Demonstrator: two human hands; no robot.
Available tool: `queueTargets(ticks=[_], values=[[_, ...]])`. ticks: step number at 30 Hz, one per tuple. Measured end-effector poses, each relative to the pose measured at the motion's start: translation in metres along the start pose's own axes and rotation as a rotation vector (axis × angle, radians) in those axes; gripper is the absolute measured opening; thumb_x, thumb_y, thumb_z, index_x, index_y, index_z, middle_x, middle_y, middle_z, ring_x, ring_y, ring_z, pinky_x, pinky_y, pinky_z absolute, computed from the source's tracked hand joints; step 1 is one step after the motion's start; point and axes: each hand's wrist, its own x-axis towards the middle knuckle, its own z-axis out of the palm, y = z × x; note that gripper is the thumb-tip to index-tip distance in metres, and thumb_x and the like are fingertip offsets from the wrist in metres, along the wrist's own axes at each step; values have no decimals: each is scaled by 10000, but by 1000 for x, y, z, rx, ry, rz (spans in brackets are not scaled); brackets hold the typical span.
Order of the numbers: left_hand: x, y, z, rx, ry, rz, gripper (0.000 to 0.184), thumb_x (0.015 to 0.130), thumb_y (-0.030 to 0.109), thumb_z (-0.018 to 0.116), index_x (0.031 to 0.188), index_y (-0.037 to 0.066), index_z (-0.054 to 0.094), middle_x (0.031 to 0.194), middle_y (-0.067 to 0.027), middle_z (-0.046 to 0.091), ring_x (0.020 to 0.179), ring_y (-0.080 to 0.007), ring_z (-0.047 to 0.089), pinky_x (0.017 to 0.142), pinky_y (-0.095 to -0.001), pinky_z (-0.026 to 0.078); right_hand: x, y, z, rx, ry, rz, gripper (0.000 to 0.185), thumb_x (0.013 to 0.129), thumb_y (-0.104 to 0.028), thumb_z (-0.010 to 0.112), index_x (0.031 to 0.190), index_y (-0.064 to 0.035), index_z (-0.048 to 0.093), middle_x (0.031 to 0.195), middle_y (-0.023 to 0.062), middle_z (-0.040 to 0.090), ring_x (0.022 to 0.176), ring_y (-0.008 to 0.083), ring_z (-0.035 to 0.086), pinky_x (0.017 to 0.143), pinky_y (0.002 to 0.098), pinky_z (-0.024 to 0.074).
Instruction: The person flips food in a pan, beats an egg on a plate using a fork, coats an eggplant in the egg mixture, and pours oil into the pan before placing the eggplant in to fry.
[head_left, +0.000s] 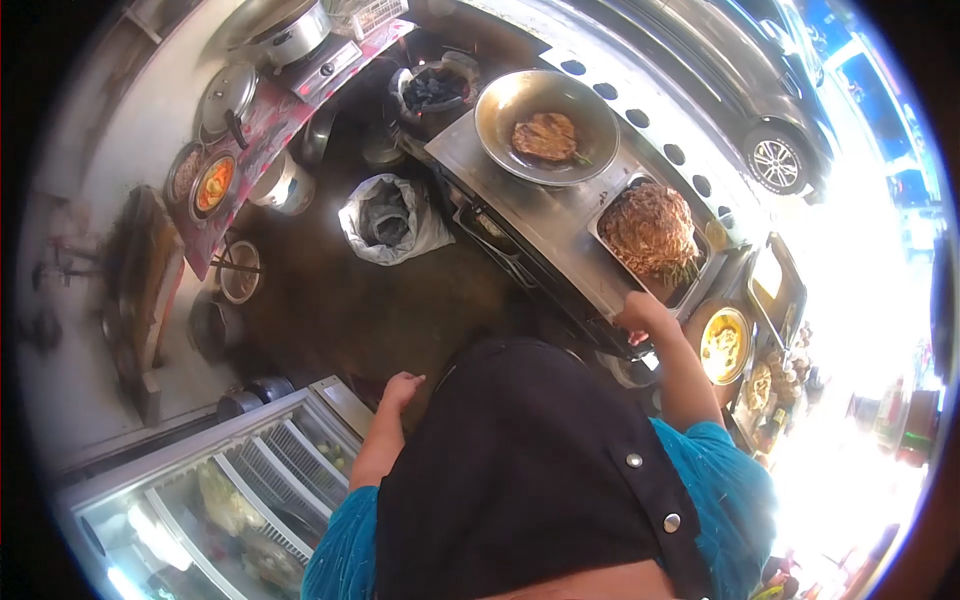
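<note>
My right hand (pixel 645 316) is at the front edge of the metal counter (pixel 590 275), beside a tray (pixel 618 262) heaped with shredded-looking brown meat (pixel 650 230). Its fingers are curled; whatever they grip is hidden, and a small pale shape shows just below them. Away from the counter, my left hand (pixel 402 388) hangs over the dark floor with its fingers loosely stretched and nothing visible in them. Behind the tray, a wide metal pan (pixel 490 125) holds a flat browned piece of meat (pixel 546 137).
A white bag-lined bin (pixel 395 225) stands on the floor, left of the counter. To the right is a round dish (pixel 725 345) of yellow food. A glass-topped display fridge (pixel 225 490) fills the lower left. Pots and a bowl (pixel 214 185) of orange food sit on a pink-covered table (pixel 270 115).
</note>
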Motion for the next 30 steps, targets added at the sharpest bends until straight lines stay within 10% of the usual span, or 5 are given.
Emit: queueTargets(ticks=[2,3,7,22,30], values=[[-14,25,-10,50,18,45,526,901,459,774,1090,-31,746,1035,-183,765,993,-305,724,905,-425,544,-9,12,24,164,-6,118,390,966,-322,711,1093,45,737,820,184,769,587,251,736,573,358,624],[-24,38,-16,106,-20,66,525,899,459,776,1097,-26,747,1049,-190,766,1006,-313,726,910,-430,545,1,23,40,184,-55,97,606,939,-297,728,1420,28,555,1069,271,740,828,357,772,732,428,641],[-22,59,-21,281,-102,87,526,887,460,784,1107,-16,748,1071,-195,767,1024,-321,731,919,-433,550,29,61,108,143,369,-65,882,902,-274,736,1634,-69,288,1394,347,556,1276,504,575,1096,533,468],[-10,158,62,609,-168,234,480,891,416,783,1088,-21,754,1007,-197,772,984,-306,732,895,-423,545,-81,154,209,484,463,-354,568,962,-344,690,1467,-116,561,1395,197,598,1284,406,593,1090,494,486],[-98,219,249,482,-344,215,493,930,403,760,1142,-41,740,987,-122,771,893,-242,702,827,-385,549,-136,339,321,428,397,-45,546,959,-353,704,1424,-90,591,1368,205,625,1243,393,622,1075,463,497]])
